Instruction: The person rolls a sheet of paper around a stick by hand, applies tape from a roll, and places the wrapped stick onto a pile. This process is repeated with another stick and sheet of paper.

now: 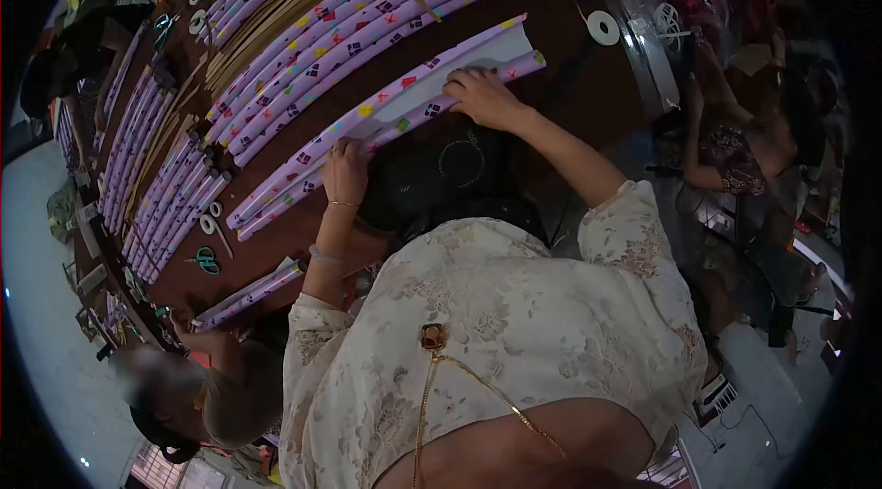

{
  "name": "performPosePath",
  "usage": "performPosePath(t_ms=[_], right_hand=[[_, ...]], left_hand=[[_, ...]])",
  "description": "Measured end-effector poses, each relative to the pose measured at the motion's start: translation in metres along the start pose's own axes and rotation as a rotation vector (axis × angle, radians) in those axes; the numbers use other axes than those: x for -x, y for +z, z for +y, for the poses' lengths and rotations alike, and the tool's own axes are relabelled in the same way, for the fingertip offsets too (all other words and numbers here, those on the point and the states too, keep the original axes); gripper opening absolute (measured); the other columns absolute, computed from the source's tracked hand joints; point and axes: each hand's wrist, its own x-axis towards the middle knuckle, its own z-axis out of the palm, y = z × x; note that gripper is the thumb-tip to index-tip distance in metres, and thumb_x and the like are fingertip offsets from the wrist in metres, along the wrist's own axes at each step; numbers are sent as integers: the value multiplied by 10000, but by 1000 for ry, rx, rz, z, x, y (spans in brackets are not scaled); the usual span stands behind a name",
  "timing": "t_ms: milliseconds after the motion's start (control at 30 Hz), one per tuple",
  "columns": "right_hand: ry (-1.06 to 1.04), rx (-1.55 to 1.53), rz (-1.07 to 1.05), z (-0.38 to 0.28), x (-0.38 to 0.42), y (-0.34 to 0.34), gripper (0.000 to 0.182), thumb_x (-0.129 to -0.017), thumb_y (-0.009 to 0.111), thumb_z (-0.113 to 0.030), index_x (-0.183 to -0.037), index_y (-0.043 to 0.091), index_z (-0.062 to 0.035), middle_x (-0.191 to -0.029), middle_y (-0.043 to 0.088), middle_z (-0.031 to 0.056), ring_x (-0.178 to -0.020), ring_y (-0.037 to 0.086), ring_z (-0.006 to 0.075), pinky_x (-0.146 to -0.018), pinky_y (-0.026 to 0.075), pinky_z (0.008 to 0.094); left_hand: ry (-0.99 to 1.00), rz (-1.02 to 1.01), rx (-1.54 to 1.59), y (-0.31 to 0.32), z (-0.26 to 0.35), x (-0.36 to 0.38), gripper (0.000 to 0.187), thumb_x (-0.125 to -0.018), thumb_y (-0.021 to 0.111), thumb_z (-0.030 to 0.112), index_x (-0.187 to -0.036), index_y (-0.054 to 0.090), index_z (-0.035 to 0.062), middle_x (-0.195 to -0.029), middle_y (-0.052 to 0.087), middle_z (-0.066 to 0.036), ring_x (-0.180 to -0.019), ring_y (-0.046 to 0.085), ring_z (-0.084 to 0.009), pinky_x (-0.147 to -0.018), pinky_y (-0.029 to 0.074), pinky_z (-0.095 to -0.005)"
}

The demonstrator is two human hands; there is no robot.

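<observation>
A partly unrolled purple patterned paper [390, 117] lies along the near edge of the worktop [579, 108]. The person's left hand [345, 175] and right hand [484, 98] bend their fingers over its nearer rolled side; whether either pinches cannot be told. More purple rolls [367, 48] lie beyond it, and a tape roll [613, 30] sits near the worktop's right edge.

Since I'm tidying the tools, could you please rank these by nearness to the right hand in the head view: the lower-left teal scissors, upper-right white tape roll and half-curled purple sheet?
1. Purple sheet: touching the right hand.
2. White tape roll: upper right, on the table.
3. Teal scissors: lower left, clearly farthest.
</observation>
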Motion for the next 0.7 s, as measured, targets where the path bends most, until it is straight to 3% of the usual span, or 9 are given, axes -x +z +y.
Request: performPosePath(t_ms=[167,233,300,367,433,500,567,667,700], right_hand=[[-41,17,36,2,-1,-5,296,-727,625,-193,-985,540,-75,-1060,470,108,-993,451,293,-845,367,402],[5,70,-57,6,-3,1,318,-729,622,-191,-1013,534,-77,-1083,457,113,-1019,434,291,-860,351,411],[1,101,-5,2,-1,1,297,-757,601,-195,-1013,521,-65,-1060,465,101,-999,430,297,-855,341,423],[-24,35,-37,1,-4,-6,300,-775,581,-183,-1040,510,-62,-1076,458,105,-994,423,303,-881,314,421],[-61,30,-62,7,-6,-7,311,-772,563,-164,-1056,501,-55,-1094,461,126,-1047,403,308,-902,290,409],[-33,61,-136,7,-7,-13,311,-776,555,-153,-1062,496,-48,-1106,459,127,-1070,393,313,-920,277,407],[-19,64,-166,8,-6,-13,298,-786,547,-157,-1055,493,-43,-1127,456,131,-1090,387,313,-943,256,409],[18,-79,-223,13,-7,-7,311,-806,535,-169,-1084,482,-41,-1150,455,141,-1109,380,320,-959,234,421],[-11,21,-232,9,-9,-11,328,-814,528,-178,-1106,471,-39,-1151,457,154,-1108,380,327,-958,233,432]], left_hand=[[-4,-44,57,-9,-3,-7,274,-690,653,190,-914,604,40,-918,562,-140,-886,527,-322,-740,436,-390],[94,-40,158,-13,-18,-9,272,-723,629,175,-958,586,44,-920,575,-144,-889,530,-326,-741,434,-392],[-236,-97,435,-6,-49,-5,290,-757,604,174,-1012,552,46,-923,587,-142,-882,537,-326,-740,435,-396],[-268,11,189,-21,-82,3,292,-778,589,177,-1033,530,49,-920,593,-133,-871,547,-315,-735,439,-395],[-376,213,216,-41,-105,17,345,-761,601,174,-1070,502,58,-905,594,-127,-872,551,-304,-729,442,-396],[-479,164,-8,-55,-130,40,491,-749,625,158,-1187,411,102,-958,581,-134,-866,553,-315,-739,442,-407],[-435,150,-366,-59,-140,63,600,-714,648,145,-1235,354,104,-957,573,-142,-871,547,-321,-721,435,-418],[-590,595,-106,-45,-136,81,596,-666,681,146,-1174,396,20,-960,545,-160,-890,519,-336,-734,419,-408],[-615,603,-115,-46,-138,86,596,-666,681,146,-1174,396,20,-960,545,-160,-890,519,-336,-734,419,-408]])
